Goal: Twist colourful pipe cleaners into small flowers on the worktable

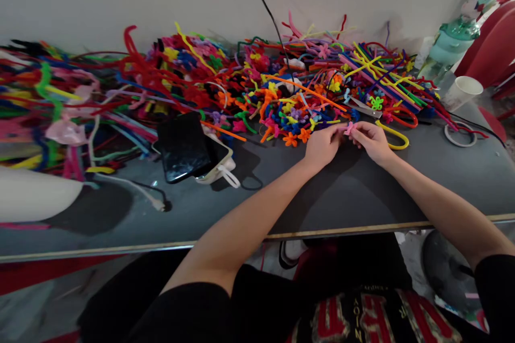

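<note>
1. Hands meet at the far side of the grey table (362, 193), just in front of the heap of pipe cleaners (249, 80).
2. The left hand (324, 146) pinches a small pink flower (350, 127) of twisted pipe cleaner between thumb and fingertips, closed narrowly on it.
3. The right hand (372, 142) grips the same flower from the other side, fingers curled tight on it. The flower sits just above the tabletop between the two hands.
4. A yellow hook-shaped pipe cleaner (396, 139) lies just beside the right hand, and orange flowers (295, 138) lie just beside the left.
5. A black phone (183, 147) leans on a white power bank (221, 163), well apart to the left.
6. A paper cup (462, 91), a green bottle (450, 45) and a tape roll (456, 144) are at the table's right end.
</note>
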`<move>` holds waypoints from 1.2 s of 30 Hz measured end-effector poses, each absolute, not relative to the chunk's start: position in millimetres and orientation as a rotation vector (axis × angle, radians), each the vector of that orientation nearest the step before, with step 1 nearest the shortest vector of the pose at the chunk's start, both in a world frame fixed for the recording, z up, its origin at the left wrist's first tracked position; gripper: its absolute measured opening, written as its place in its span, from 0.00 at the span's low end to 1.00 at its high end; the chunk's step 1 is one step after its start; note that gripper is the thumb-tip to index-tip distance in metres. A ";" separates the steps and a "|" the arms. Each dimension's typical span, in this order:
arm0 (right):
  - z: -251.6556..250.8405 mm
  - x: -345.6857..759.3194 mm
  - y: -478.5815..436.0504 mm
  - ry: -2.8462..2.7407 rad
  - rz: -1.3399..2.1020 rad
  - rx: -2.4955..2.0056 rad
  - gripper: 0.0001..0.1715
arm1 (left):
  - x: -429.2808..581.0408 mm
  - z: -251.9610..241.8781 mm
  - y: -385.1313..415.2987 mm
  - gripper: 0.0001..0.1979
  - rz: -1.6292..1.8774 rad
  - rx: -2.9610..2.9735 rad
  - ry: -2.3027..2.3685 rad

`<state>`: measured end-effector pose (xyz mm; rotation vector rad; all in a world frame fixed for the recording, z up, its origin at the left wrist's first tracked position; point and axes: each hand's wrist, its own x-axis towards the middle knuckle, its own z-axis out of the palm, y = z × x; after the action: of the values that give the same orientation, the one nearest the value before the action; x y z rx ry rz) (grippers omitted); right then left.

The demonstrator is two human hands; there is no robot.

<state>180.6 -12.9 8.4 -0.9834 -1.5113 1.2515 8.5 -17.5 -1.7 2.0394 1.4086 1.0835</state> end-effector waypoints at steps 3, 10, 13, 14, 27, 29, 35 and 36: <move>5.9 180.3 -11.4 -1.495 1.213 -1.039 0.27 | 8.0 -2.3 -17.1 0.21 1.243 2.035 1.402; 6.2 180.0 -9.2 -1.457 1.139 -1.072 0.24 | 8.1 -0.2 -19.5 0.19 1.443 2.136 1.243; 7.2 179.2 -9.9 -1.482 1.125 -1.026 0.23 | 11.3 2.6 -24.1 0.17 1.421 2.110 1.148; 7.3 179.1 -10.1 -1.486 1.118 -1.019 0.23 | 12.4 3.5 -25.2 0.17 1.422 2.092 1.146; 5.6 179.4 -9.8 -1.486 1.094 -1.069 0.26 | 14.0 6.5 -21.3 0.12 1.430 1.926 1.194; 5.4 179.6 -9.4 -1.503 1.078 -1.068 0.26 | 14.6 6.1 -20.8 0.14 1.420 1.862 1.163; 5.6 181.8 -9.7 -1.605 0.978 -1.083 0.21 | 16.1 -1.6 -14.7 0.16 1.385 1.606 1.033; 5.8 182.1 -10.0 -1.608 0.972 -1.087 0.20 | 16.4 -2.8 -13.8 0.16 1.374 1.570 1.014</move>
<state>182.1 -10.0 5.8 -1.0872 -1.6083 0.9725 16.4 -13.8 -2.8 1.5702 1.0142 1.3740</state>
